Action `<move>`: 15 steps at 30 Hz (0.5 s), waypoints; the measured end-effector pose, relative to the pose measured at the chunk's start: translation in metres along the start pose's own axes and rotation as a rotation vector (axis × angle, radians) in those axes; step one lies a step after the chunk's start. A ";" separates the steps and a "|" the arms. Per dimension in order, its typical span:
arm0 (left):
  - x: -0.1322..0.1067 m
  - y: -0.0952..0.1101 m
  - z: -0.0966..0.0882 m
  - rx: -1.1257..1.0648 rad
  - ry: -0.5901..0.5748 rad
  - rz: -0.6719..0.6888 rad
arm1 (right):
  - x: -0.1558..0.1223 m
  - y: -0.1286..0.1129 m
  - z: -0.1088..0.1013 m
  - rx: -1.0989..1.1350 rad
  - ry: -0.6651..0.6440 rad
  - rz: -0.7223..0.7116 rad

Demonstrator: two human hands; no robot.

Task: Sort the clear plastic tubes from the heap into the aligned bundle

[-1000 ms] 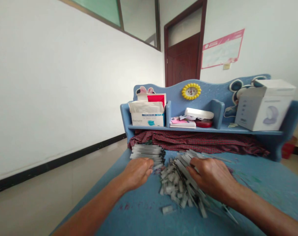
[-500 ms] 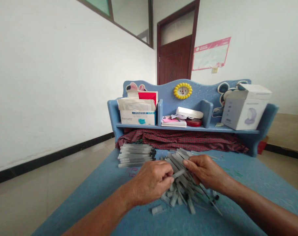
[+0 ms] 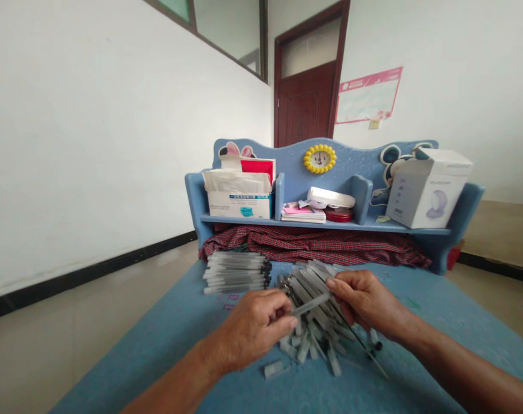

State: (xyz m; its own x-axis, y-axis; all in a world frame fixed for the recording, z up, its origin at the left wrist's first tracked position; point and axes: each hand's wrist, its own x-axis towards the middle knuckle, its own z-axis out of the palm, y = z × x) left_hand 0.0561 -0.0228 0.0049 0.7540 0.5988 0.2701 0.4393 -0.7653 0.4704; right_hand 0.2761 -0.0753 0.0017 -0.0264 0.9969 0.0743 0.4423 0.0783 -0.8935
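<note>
A loose heap of clear pen barrels and caps (image 3: 313,333) lies on the blue desk top (image 3: 192,339). My left hand (image 3: 252,328) and my right hand (image 3: 362,299) meet over the heap, both pinched on one clear pen tube (image 3: 310,303) held level between them. The left fingers grip its near end, the right fingers its far end. A neat stack of assembled pens (image 3: 235,271) lies to the left, beyond my left hand.
A blue shelf (image 3: 325,225) stands at the desk's back with a mask box (image 3: 239,198), booklets (image 3: 304,214), a red tin (image 3: 339,215) and a white carton (image 3: 425,190). Red checked cloth (image 3: 317,244) lies under it. One loose cap (image 3: 273,368) sits near the front.
My left hand left the stacked pens and came right to the heap. Both hands now hold one tube, lifted slightly above the pile. The view shifted a little.
</note>
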 end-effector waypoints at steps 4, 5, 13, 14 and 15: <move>-0.001 0.001 -0.004 -0.016 0.007 -0.009 | 0.001 0.004 -0.002 0.023 -0.013 -0.012; 0.000 0.002 -0.004 -0.025 0.001 -0.005 | 0.001 0.005 -0.002 0.037 -0.022 -0.017; 0.000 0.006 -0.008 -0.139 -0.060 -0.066 | -0.001 0.004 -0.007 0.120 -0.064 -0.081; 0.000 0.006 -0.009 -0.144 -0.053 -0.067 | -0.001 0.004 -0.008 0.117 -0.064 -0.075; 0.000 0.007 -0.009 -0.147 -0.047 -0.069 | 0.000 0.004 -0.008 0.109 -0.060 -0.065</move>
State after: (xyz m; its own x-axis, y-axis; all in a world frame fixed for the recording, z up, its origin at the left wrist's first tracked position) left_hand 0.0546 -0.0264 0.0156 0.7481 0.6342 0.1953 0.4169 -0.6781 0.6053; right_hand 0.2851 -0.0753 0.0022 -0.1065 0.9882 0.1102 0.3375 0.1402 -0.9308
